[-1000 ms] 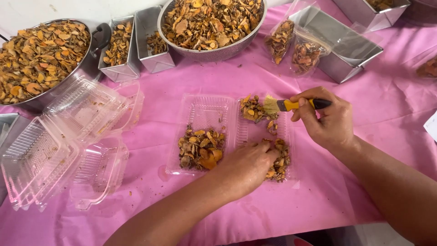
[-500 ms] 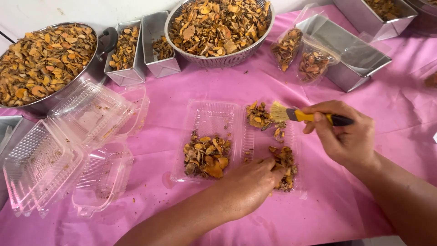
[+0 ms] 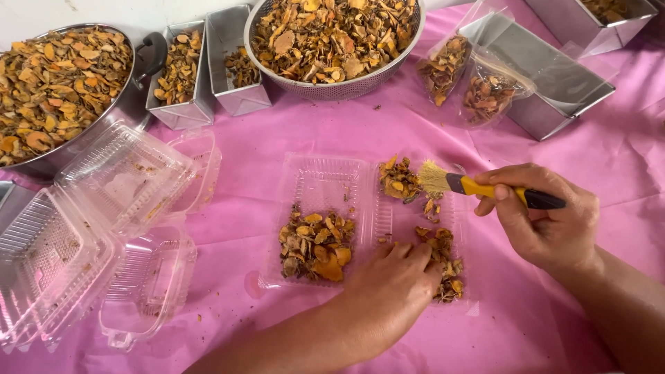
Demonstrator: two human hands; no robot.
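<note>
— Right hand (image 3: 547,225): closed round the black end of a yellow-handled brush (image 3: 485,188), bristles touching the top heap of dried orange slices (image 3: 400,181) in the right half of the open clear clamshell tray (image 3: 325,181). Left hand (image 3: 389,291)?

— Palm down, fingers loosely curled, resting on the lower heap (image 3: 443,266) in that same half; holding nothing, as far as can be seen. Covers the tray's near edge.

— Changed from half a second ago?

— Little. Brush tip slid a touch further left onto the heap; left hand stayed put. Whole scene sits slightly lower in view.

— Tray's other half?

— Third pile (image 3: 315,246) of slices at its near end, ribbed far end bare. Tray flat on the pink cloth (image 3: 305,131), mid-table.

— Further out?

— Left: stack of empty clear clamshells (image 3: 97,228), lids open. Far left: big metal pan (image 3: 52,79) full of slices. Behind: two small steel tins (image 3: 208,62) side by side, round mesh bowl (image 3: 332,38) heaped full. Right of that: two filled plastic bags (image 3: 471,79) leaning on a long steel tin (image 3: 547,73); another tin (image 3: 609,17) in the far corner.

— Anything between brush and tray?

— Nothing; only the left hand hiding part of the lower heap.
</note>
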